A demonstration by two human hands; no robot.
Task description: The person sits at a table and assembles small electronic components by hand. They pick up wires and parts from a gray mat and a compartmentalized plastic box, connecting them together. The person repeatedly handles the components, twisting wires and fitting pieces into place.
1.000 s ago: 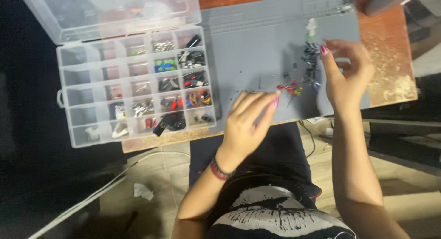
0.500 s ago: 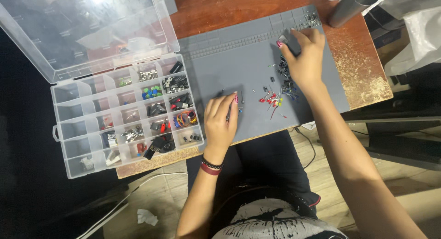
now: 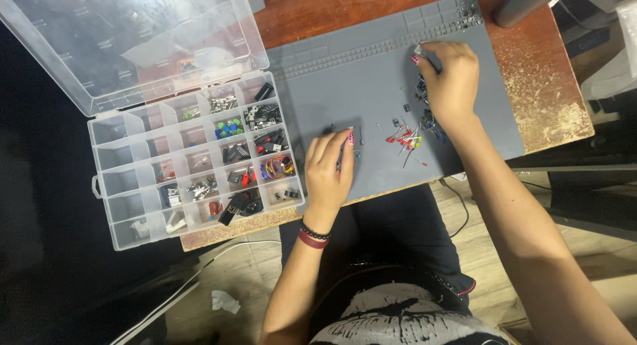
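Grey mat (image 3: 371,79) under both hands (image 3: 330,169).

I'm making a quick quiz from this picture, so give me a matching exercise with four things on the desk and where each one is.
Things:
1. left hand
2. right hand
3. clear parts box
4. little red parts

Places:
A. at the left end of the desk, lid open
B. near the grey mat's top edge
C. flat on the mat's front edge
D. on the mat, between the hands

Pairs: 1-C, 2-B, 3-A, 4-D
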